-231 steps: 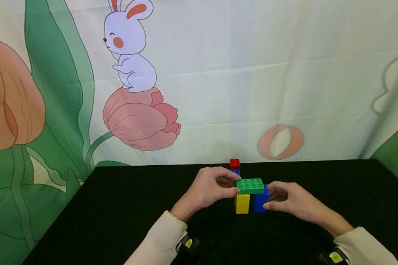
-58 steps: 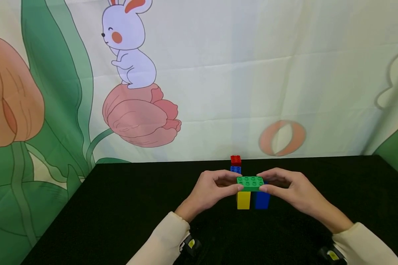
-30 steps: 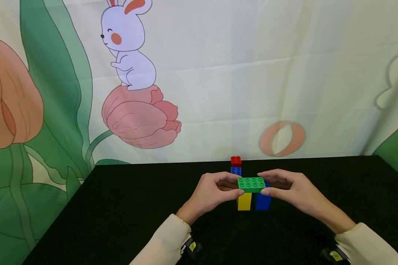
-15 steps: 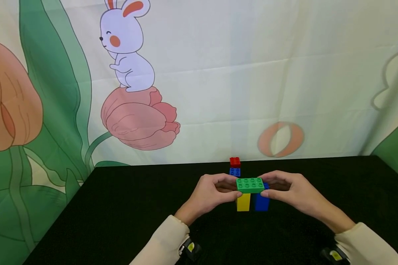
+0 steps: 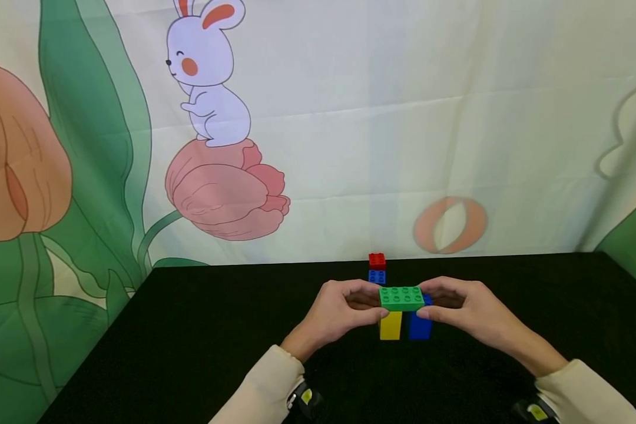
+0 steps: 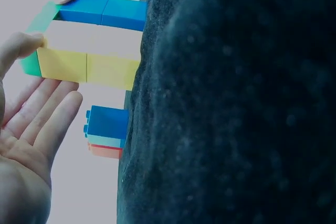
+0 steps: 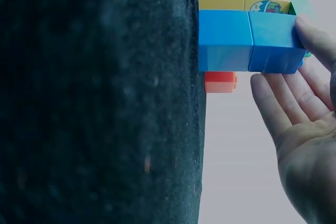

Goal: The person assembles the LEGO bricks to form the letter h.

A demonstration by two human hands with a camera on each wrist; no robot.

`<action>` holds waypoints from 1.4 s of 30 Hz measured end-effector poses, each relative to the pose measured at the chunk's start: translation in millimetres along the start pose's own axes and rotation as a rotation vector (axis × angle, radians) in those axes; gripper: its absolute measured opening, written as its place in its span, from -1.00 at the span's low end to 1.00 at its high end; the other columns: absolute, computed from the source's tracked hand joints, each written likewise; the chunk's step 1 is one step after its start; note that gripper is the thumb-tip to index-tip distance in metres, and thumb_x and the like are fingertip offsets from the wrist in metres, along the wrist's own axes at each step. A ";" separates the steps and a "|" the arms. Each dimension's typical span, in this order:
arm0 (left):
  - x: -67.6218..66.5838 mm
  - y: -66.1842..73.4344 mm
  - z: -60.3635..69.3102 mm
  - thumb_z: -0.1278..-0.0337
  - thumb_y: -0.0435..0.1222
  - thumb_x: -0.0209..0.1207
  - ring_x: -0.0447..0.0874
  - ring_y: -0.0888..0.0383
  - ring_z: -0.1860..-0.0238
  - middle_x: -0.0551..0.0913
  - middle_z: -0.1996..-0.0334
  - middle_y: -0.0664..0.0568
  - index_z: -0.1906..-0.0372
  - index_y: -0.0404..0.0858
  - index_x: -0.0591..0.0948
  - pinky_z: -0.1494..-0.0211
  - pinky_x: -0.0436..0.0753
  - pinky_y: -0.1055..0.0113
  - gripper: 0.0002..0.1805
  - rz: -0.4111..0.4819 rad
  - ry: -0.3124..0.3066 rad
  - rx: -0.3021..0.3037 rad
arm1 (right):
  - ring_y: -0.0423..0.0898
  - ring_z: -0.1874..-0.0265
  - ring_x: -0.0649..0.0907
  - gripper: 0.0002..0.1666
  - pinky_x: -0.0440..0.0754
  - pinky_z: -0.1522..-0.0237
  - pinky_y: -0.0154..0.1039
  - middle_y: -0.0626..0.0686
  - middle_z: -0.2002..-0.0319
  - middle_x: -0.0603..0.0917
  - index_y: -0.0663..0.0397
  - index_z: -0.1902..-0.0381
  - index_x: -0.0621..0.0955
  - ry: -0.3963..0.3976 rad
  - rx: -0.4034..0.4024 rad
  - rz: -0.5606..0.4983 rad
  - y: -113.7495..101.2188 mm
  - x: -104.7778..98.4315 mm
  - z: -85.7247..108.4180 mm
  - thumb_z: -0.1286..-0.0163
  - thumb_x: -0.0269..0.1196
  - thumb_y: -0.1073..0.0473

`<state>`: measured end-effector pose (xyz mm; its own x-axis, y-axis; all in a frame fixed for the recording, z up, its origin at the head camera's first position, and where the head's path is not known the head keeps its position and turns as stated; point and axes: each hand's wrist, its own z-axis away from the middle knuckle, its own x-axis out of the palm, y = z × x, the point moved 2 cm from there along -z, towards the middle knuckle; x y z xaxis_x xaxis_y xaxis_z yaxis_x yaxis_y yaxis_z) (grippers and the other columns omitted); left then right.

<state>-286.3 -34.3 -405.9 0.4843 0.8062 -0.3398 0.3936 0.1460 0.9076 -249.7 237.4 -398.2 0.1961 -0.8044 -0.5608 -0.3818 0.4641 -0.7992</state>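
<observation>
A green brick (image 5: 401, 298) lies across two towers, a yellow brick tower (image 5: 390, 325) and a blue brick tower (image 5: 420, 325), with a narrow gap between them. My left hand (image 5: 335, 312) pinches the green brick's left end, thumb in front and fingers behind, by the yellow top. My right hand (image 5: 469, 303) pinches the blue tower near its top, beside the green brick's right end. In the right wrist view, the right thumb (image 7: 315, 40) presses the upper blue brick (image 7: 275, 40), with fingers behind it. Some blue studs show right of the green brick.
Behind the towers stand a small blue brick (image 5: 377, 277) and a red brick (image 5: 377, 261), close together near the back of the black cloth table (image 5: 217, 330). A printed curtain (image 5: 339, 147) hangs behind the table's back edge.
My right hand has risen from the blue tower's side to its top by the green brick, its thumb lately slipping slightly lower. My left hand keeps its grip; the bricks look unmoved.
</observation>
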 end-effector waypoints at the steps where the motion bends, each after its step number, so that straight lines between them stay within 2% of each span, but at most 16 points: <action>1: -0.5 0.4 -0.1 -0.30 -0.33 0.44 0.79 0.21 0.03 0.81 0.00 0.04 -0.14 -0.28 0.73 -0.09 0.76 0.31 -0.65 0.003 0.000 0.004 | -0.03 -0.06 0.75 -0.47 0.70 -0.04 -0.32 0.09 -0.13 0.73 0.14 -0.29 0.61 0.002 -0.003 0.006 0.4 -0.1 -0.2 -0.48 0.42 0.04; 6: -5.8 2.1 -0.2 -0.30 -0.31 0.44 0.81 0.17 0.00 0.81 -0.02 0.05 -0.16 -0.27 0.73 -0.11 0.76 0.25 -0.63 0.052 0.000 0.023 | -0.01 -0.06 0.75 -0.48 0.71 -0.03 -0.34 0.10 -0.13 0.73 0.16 -0.28 0.61 0.012 -0.011 0.020 1.6 -0.9 0.0 -0.48 0.42 0.05; 12: -22.3 -3.7 -0.9 -0.39 -0.33 0.37 0.78 0.09 -0.08 0.77 -0.12 -0.10 -0.24 -0.38 0.67 -0.18 0.74 0.21 -0.60 0.081 0.040 0.057 | 0.00 -0.06 0.75 -0.43 0.69 -0.03 -0.36 0.13 -0.14 0.72 0.18 -0.30 0.60 0.008 0.004 0.029 2.6 0.5 -1.4 -0.47 0.42 0.02; 15: -30.3 -6.2 -5.5 -0.39 -0.33 0.37 0.76 0.04 -0.13 0.76 -0.16 -0.07 -0.27 -0.37 0.66 -0.20 0.72 0.23 -0.57 0.036 0.077 0.043 | -0.01 -0.05 0.75 -0.43 0.69 -0.02 -0.36 0.12 -0.14 0.72 0.18 -0.29 0.60 0.008 0.013 0.030 3.6 -0.4 -1.6 -0.46 0.43 0.01; 19: -36.7 -12.8 -13.0 -0.35 -0.29 0.40 0.74 -0.01 -0.17 0.74 -0.18 -0.02 -0.27 -0.30 0.67 -0.21 0.71 0.25 -0.56 -0.064 0.117 -0.016 | -0.04 -0.05 0.74 -0.43 0.69 -0.03 -0.35 0.10 -0.12 0.73 0.16 -0.28 0.61 -0.003 0.017 0.025 4.5 0.5 -2.7 -0.46 0.43 -0.01; 22: -37.4 -18.6 -20.4 -0.34 -0.28 0.43 0.72 -0.01 -0.19 0.74 -0.19 -0.05 -0.25 -0.29 0.68 -0.22 0.70 0.24 -0.56 -0.101 0.121 -0.053 | -0.05 -0.04 0.75 -0.44 0.69 -0.03 -0.36 0.08 -0.11 0.73 0.15 -0.27 0.62 -0.008 0.018 0.020 4.2 0.7 -3.5 -0.46 0.43 -0.02; 29: -31.5 -21.4 -39.3 -0.32 -0.30 0.44 0.70 -0.03 -0.21 0.73 -0.21 -0.03 -0.23 -0.28 0.69 -0.25 0.69 0.22 -0.57 -0.098 0.084 -0.085 | -0.06 -0.02 0.75 -0.46 0.70 -0.02 -0.35 0.09 -0.10 0.74 0.15 -0.26 0.63 -0.007 0.008 0.002 2.8 -3.8 -4.2 -0.45 0.43 0.00; 37: -27.1 -22.8 -48.3 -0.29 -0.24 0.48 0.72 0.03 -0.16 0.76 -0.12 0.05 -0.20 -0.21 0.72 -0.26 0.69 0.14 -0.59 -0.139 0.085 -0.163 | -0.07 -0.03 0.74 -0.45 0.69 -0.03 -0.35 0.09 -0.12 0.73 0.14 -0.27 0.62 -0.017 0.025 0.005 0.9 -5.3 -4.1 -0.45 0.43 0.00; 42: -27.7 -25.3 -51.5 -0.29 -0.27 0.47 0.73 0.04 -0.14 0.76 -0.11 0.02 -0.20 -0.21 0.72 -0.26 0.69 0.08 -0.59 -0.163 0.062 -0.178 | -0.06 -0.03 0.74 -0.45 0.69 -0.03 -0.35 0.09 -0.11 0.73 0.14 -0.27 0.62 -0.019 0.031 0.003 -1.6 -6.5 -3.9 -0.45 0.43 0.00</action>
<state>-349.9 -30.8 -406.8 0.3751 0.7965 -0.4742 0.3158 0.3712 0.8732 -253.8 240.5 -392.4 0.2122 -0.7962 -0.5666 -0.3540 0.4778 -0.8040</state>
